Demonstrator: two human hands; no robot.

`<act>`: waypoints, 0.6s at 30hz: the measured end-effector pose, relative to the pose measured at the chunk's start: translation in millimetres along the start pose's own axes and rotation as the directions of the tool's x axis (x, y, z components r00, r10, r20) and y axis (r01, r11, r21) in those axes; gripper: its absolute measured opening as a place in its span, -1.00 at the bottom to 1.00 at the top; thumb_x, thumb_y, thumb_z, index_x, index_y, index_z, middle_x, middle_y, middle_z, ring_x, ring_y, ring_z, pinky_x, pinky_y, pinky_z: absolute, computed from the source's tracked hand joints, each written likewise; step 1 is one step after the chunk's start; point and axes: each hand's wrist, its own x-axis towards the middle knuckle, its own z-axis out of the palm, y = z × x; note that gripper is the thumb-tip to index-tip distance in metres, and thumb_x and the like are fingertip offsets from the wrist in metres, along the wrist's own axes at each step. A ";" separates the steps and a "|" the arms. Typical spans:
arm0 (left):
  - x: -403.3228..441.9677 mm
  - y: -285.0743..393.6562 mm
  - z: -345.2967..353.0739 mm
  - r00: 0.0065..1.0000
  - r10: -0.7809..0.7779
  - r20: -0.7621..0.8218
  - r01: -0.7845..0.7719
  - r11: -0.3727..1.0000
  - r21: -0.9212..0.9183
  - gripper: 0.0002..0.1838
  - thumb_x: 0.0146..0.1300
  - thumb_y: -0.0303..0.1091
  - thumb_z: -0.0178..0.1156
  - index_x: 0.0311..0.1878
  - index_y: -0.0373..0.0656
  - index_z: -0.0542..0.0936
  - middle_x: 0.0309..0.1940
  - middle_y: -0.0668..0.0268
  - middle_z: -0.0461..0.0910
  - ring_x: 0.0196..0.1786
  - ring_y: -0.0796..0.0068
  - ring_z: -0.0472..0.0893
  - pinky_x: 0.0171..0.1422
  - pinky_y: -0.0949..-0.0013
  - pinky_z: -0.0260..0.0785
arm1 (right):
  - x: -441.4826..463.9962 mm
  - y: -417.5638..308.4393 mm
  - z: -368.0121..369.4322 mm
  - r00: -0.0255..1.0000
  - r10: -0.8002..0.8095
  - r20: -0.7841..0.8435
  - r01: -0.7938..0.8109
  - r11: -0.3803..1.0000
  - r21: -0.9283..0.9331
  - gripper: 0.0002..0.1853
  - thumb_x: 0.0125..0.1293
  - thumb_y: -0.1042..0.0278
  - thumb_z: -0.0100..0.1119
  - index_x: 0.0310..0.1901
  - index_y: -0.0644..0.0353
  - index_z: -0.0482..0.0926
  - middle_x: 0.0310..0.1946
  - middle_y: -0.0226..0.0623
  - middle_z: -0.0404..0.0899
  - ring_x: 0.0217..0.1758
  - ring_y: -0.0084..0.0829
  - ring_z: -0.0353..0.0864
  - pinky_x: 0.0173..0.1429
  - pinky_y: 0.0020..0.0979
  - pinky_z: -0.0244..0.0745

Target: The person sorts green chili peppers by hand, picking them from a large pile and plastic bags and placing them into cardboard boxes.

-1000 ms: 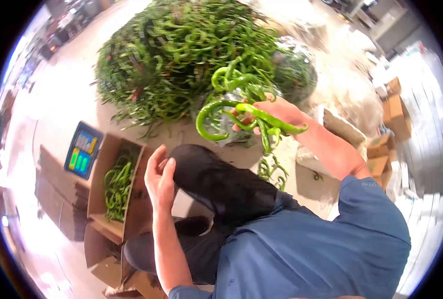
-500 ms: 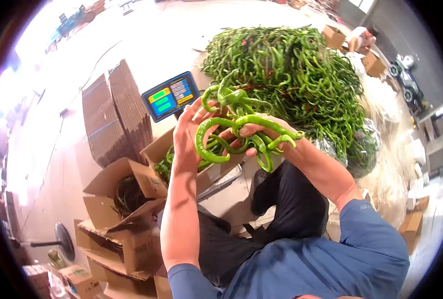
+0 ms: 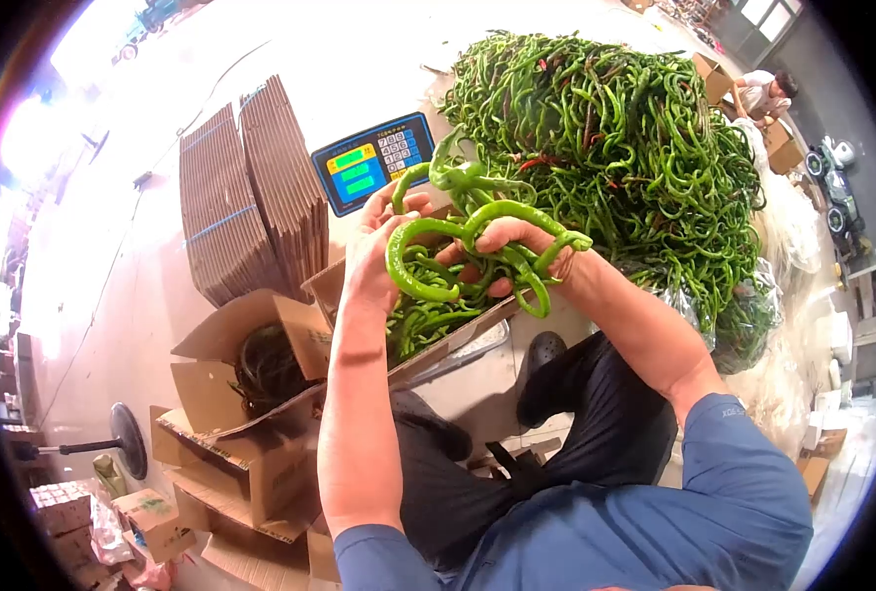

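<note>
Several curled green peppers hang between my hands, over an open cardboard box with more green peppers inside. My right hand is closed round part of the bunch, its thumb on top. At the bunch's left side, my left hand has its fingers curled against a pepper. Beyond the box stands a scale display with lit green readouts. A large heap of green peppers, with a few red ones, lies at the upper right.
Bundled flat cardboard stands at the left. Below it are an open box with dark contents and stacked cartons. A round black stand is at lower left. A person works beyond the heap; clear plastic lies at right.
My right hand has carried the peppers from beside the heap to above the box. My left hand has moved up to meet them. The view has swung left, showing more cartons.
</note>
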 end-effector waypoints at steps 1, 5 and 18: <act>-0.7 0.9 -0.5 1.000 0.016 -0.004 -0.016 0.999 0.029 -0.42 0.29 -0.55 0.24 0.39 -0.18 0.40 0.06 0.19 0.61 0.07 0.49 0.61 0.10 0.45 0.57 | -1.0 -0.2 3.5 1.000 -0.007 -0.008 0.007 0.999 -0.038 -0.40 0.16 0.28 0.26 0.25 0.32 0.49 0.04 -0.05 0.67 -0.15 -0.24 0.75 -0.47 -0.53 0.64; -4.1 7.5 2.1 0.979 0.193 0.060 -0.202 0.942 0.269 -0.18 0.15 -0.45 0.46 0.48 -0.11 0.33 0.31 0.08 0.47 0.34 0.31 0.47 0.39 0.24 0.38 | -4.3 3.3 7.4 0.999 -0.035 -0.039 0.031 0.994 -0.109 -0.40 0.16 0.25 0.24 0.22 0.38 0.50 0.02 -0.02 0.67 -0.17 -0.23 0.77 -0.47 -0.53 0.64; -12.3 13.3 -0.5 0.949 0.223 0.222 -0.301 0.847 0.437 -0.55 0.12 -0.61 0.43 0.12 -0.15 0.70 0.43 0.22 0.38 0.42 0.33 0.42 0.46 0.28 0.40 | 6.8 12.4 -13.6 0.982 0.185 0.023 -0.187 0.979 0.087 -0.55 0.20 0.46 0.33 0.13 0.34 0.50 0.00 0.03 0.65 -0.12 0.08 0.75 -0.53 -0.39 0.75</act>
